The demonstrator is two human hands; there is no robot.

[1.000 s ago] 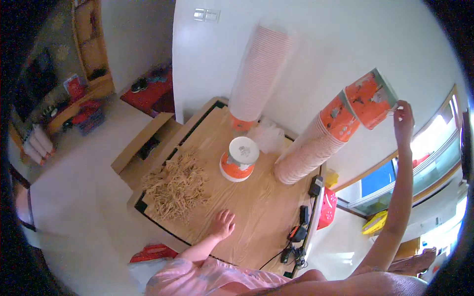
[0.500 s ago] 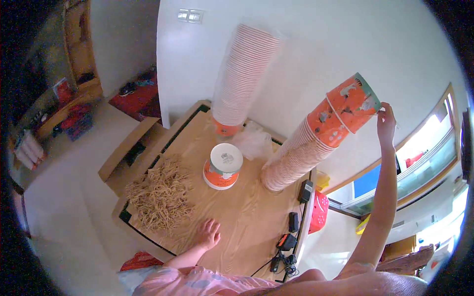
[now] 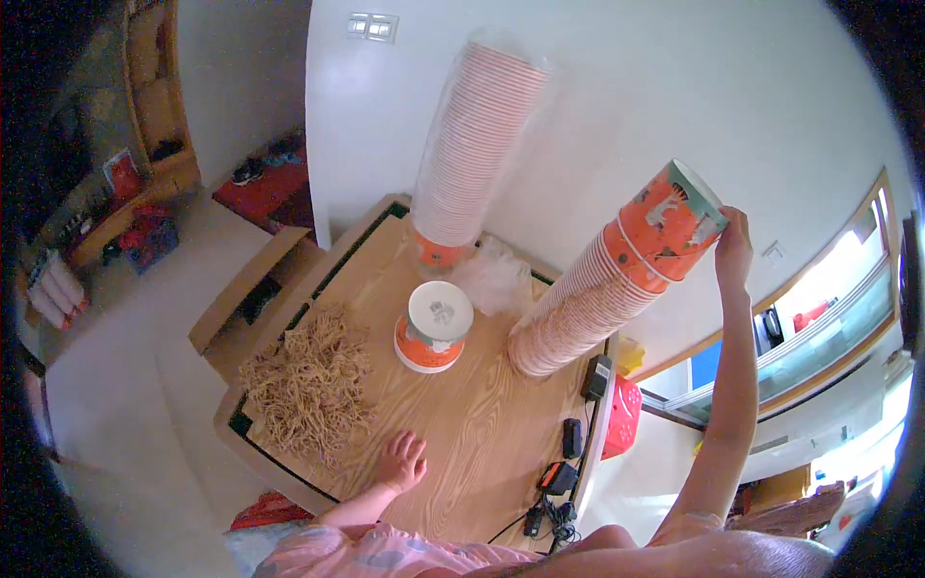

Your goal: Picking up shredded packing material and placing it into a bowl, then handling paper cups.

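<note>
One hand (image 3: 734, 252) raised, gripping top cup (image 3: 674, 217)

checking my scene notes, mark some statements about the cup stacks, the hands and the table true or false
1. The right hand touches the top orange paper cup of the leaning tall stack. True.
2. The left hand holds a cup. False: it rests flat on the wooden table.
3. A heap of tan rubber bands lies on the table. True.
4. The lidded orange tub sits on the floor. False: it stands on the table.
</note>
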